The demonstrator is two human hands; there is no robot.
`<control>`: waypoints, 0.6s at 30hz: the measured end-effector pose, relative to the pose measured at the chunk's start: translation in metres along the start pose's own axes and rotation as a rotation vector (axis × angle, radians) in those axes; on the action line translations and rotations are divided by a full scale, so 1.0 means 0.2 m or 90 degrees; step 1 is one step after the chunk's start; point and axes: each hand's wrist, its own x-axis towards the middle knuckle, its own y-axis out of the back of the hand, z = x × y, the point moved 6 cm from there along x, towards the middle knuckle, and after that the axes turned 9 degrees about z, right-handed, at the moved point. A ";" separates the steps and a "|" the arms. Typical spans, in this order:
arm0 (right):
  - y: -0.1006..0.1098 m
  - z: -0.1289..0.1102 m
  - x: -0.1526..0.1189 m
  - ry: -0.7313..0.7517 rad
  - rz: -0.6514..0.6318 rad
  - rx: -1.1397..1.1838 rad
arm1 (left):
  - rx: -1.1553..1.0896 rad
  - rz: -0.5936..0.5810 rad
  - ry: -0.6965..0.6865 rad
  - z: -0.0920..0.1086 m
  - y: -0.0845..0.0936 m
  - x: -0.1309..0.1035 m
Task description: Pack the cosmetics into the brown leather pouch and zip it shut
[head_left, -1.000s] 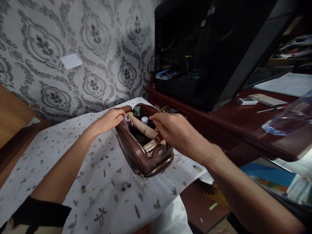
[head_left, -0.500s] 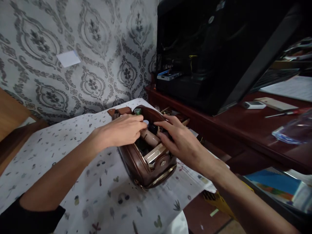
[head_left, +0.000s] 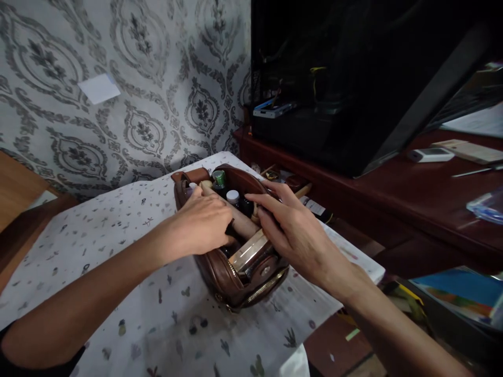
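A brown leather bag (head_left: 220,275) stands unzipped on the patterned white cloth (head_left: 149,314), packed with small items. Inside show a green-capped bottle (head_left: 219,178), a white-capped bottle (head_left: 232,197), a beige tube (head_left: 244,224) and a shiny gold-edged box (head_left: 248,249). My left hand (head_left: 204,220) reaches into the bag's left side with curled fingers, and its fingertips are hidden among the contents. At the bag's right rim is my right hand (head_left: 293,225), fingers apart, with the index finger beside the dark items near the white-capped bottle.
Behind the bag is a patterned grey wall (head_left: 145,131) with a white paper (head_left: 99,88). A large black screen (head_left: 346,89) stands on the dark red desk (head_left: 416,193) at right. An open drawer (head_left: 281,178) with small things lies just beyond the bag.
My left hand has moved down and toward me inside the bag, uncovering the green-capped and white-capped bottles and the beige tube. The camera view has shifted slightly.
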 end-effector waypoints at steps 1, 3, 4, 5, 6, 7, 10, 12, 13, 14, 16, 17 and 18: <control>0.00 0.00 0.00 -0.005 0.003 0.012 | 0.002 -0.014 0.014 0.00 0.00 0.00; 0.01 0.00 0.00 -0.020 0.008 0.040 | 0.004 -0.026 0.014 0.00 0.00 0.00; 0.01 0.00 0.00 -0.029 0.011 0.057 | 0.003 -0.019 0.002 0.00 0.00 0.00; 0.01 0.00 0.00 -0.039 0.013 0.073 | 0.001 -0.006 -0.011 0.00 0.00 0.00; 0.01 0.01 0.00 -0.048 0.020 0.089 | -0.001 0.009 -0.024 0.00 0.00 0.00; 0.01 0.02 0.00 -0.057 0.029 0.103 | -0.003 0.020 -0.034 0.00 0.00 0.00; 0.00 0.08 -0.01 -0.109 0.042 0.154 | -0.022 0.015 -0.031 -0.02 0.00 -0.02; -0.01 0.13 -0.02 -0.162 0.029 0.213 | -0.060 0.043 -0.032 -0.02 0.02 -0.04; -0.02 0.15 -0.02 -0.191 0.018 0.247 | -0.082 0.082 -0.033 -0.03 0.05 -0.06; -0.03 0.16 -0.02 -0.216 0.012 0.278 | -0.102 0.134 -0.028 -0.05 0.07 -0.08; -0.04 0.19 -0.01 -0.265 0.012 0.335 | -0.126 0.257 0.013 -0.12 0.13 -0.12; -0.05 0.20 0.00 -0.291 0.011 0.366 | -0.133 0.309 0.046 -0.17 0.14 -0.14; -0.07 0.21 0.01 -0.314 0.005 0.404 | -0.143 0.342 0.078 -0.22 0.15 -0.15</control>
